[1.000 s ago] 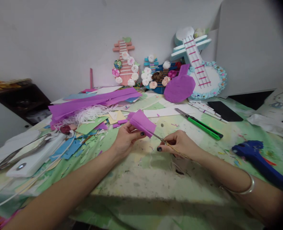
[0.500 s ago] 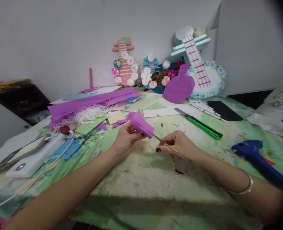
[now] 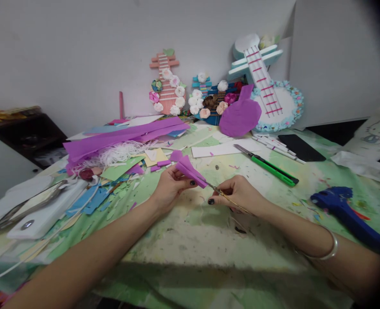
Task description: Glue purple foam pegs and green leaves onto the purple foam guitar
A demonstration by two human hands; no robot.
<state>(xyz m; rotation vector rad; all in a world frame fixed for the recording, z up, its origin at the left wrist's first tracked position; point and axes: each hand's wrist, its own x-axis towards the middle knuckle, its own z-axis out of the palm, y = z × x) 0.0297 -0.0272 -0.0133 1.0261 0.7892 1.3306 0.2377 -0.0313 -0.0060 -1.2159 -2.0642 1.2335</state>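
Note:
Between thumb and fingers, my left hand [image 3: 173,186] pinches a small piece of purple paper [image 3: 188,168], held above the table. My right hand [image 3: 238,193] grips a pair of gold-handled scissors [image 3: 222,192], their blades pointing left into the paper's lower right edge. The paper hides part of the blades. Small purple scraps [image 3: 176,156] lie just behind my left hand. Beyond my right hand rests a green utility knife [image 3: 270,168] with its blade out.
A blue glue gun [image 3: 347,214] lies at the right. Purple sheets [image 3: 128,136], white string [image 3: 119,153] and paper scraps cover the left side. Decorated paper instruments [image 3: 267,94] lean on the back wall, near a black phone [image 3: 302,148] and a white power strip [image 3: 45,214].
The purple paper has narrowed in view, its upper flap folding or tilting over beside the scissor blades. Both hands stay almost in place.

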